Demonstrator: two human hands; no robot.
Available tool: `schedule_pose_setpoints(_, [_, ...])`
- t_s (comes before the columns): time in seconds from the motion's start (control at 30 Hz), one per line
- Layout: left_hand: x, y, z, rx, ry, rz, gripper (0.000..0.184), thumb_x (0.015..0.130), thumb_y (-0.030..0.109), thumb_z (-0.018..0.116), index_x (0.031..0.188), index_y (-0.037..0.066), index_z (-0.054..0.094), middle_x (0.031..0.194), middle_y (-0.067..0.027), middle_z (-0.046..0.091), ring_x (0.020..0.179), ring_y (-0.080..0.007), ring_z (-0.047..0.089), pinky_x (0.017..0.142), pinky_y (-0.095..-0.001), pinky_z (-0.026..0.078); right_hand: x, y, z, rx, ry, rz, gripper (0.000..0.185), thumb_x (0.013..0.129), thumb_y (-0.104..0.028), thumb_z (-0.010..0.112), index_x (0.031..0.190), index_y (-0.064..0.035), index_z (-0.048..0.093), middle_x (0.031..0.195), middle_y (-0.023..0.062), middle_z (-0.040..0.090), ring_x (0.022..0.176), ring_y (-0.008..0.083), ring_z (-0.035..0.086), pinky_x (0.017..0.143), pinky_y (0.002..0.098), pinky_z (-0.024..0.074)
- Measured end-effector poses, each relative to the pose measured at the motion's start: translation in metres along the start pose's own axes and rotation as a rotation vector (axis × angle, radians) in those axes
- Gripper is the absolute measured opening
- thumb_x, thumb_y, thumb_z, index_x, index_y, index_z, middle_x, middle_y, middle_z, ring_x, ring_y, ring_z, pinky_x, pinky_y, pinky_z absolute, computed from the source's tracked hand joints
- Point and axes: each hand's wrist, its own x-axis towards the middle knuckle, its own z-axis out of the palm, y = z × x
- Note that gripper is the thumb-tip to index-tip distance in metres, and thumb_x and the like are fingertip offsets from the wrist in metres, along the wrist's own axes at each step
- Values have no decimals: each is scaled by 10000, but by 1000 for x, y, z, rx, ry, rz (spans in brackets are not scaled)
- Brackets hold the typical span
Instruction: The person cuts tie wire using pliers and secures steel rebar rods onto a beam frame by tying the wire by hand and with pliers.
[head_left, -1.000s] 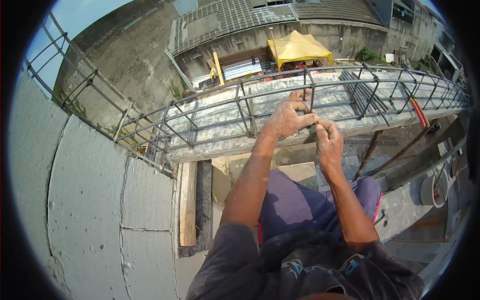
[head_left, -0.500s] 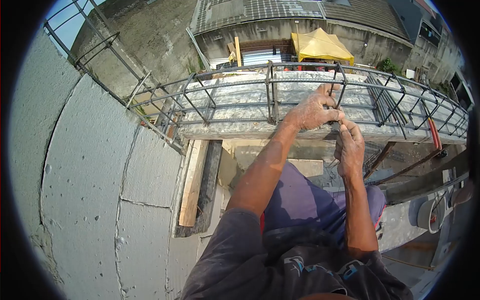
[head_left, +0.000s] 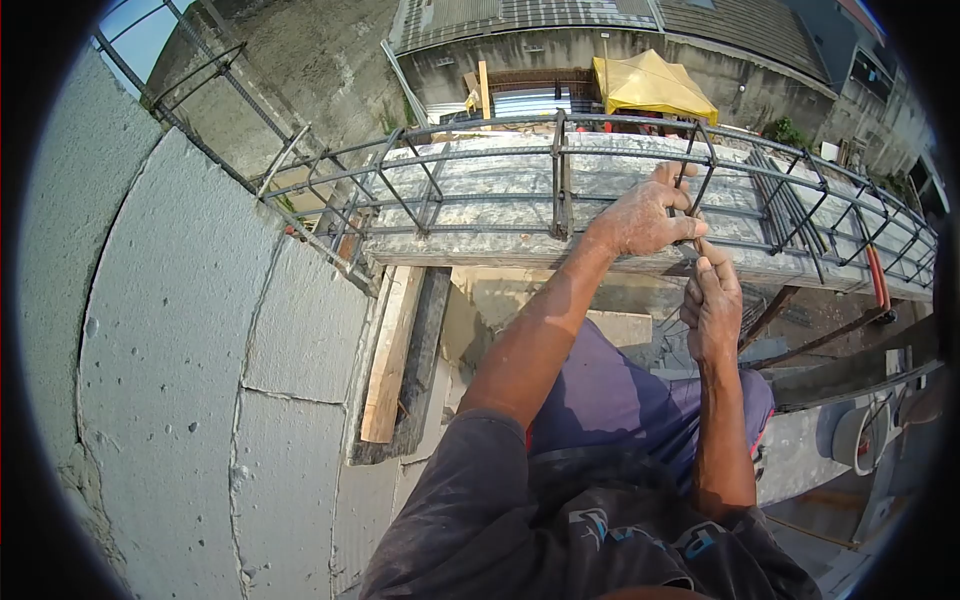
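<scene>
A long cage of steel rebar (head_left: 480, 150) lies above a whitish formwork board (head_left: 500, 215). My left hand (head_left: 645, 218) reaches into it, fingers curled around a stirrup (head_left: 708, 180), with the thumb toward the lower bar. Just below and to the right, my right hand (head_left: 712, 305) is closed in a pinch at the board's near edge, its fingertips close to my left thumb. Something thin and dark shows between the two hands, too small to name.
Pale block wall (head_left: 180, 350) rises at left, with timber pieces (head_left: 395, 360) beside it. Loose bars (head_left: 785, 205) lie inside the cage at right, near a red-handled tool (head_left: 878, 278). A bucket (head_left: 858, 435) stands lower right. A yellow canopy (head_left: 655, 85) is below, beyond the cage.
The view has shifted slightly, so the cage and both hands sit a little further right. Both hands keep nearly the same hold at the same stirrup.
</scene>
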Motion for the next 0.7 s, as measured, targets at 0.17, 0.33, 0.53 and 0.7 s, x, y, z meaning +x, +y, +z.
schedule_pose_setpoints(0.17, [0, 3, -2, 6, -23, -4, 366, 813, 333, 740, 901, -21, 716, 1352, -204, 501, 1263, -338, 430, 1044, -430, 359, -6, 3, -2, 153, -16, 59, 325, 1019, -188, 503, 1319, -65, 505, 628, -79, 365, 485, -1, 291, 403, 167, 231])
schedule_pose_setpoints(0.33, [-1, 6, -2, -20, -18, -31, 335, 814, 308, 738, 894, -16, 714, 1336, -203, 512, 1264, -337, 435, 1045, -426, 356, -6, 4, -1, 192, -21, 90, 332, 1023, -196, 501, 1336, -84, 495, 637, -75, 369, 485, 7, 295, 405, 167, 245])
schedule_pose_setpoints(0.53, [-1, 6, -1, -10, -17, -41, 329, 820, 311, 739, 905, -7, 722, 1361, -185, 492, 1263, -330, 438, 1044, -418, 360, -9, 10, -3, 285, -56, 94, 373, 1025, -180, 486, 1389, -103, 458, 644, -64, 373, 480, 21, 302, 404, 175, 278])
schedule_pose_setpoints(0.7, [-2, 9, 0, -34, -5, -52, 347, 830, 337, 733, 897, -4, 731, 1358, -179, 484, 1255, -332, 441, 1039, -414, 367, -18, 7, 7, 367, -11, 86, 396, 1027, -159, 464, 1418, -99, 432, 651, -59, 372, 473, 25, 307, 399, 182, 293])
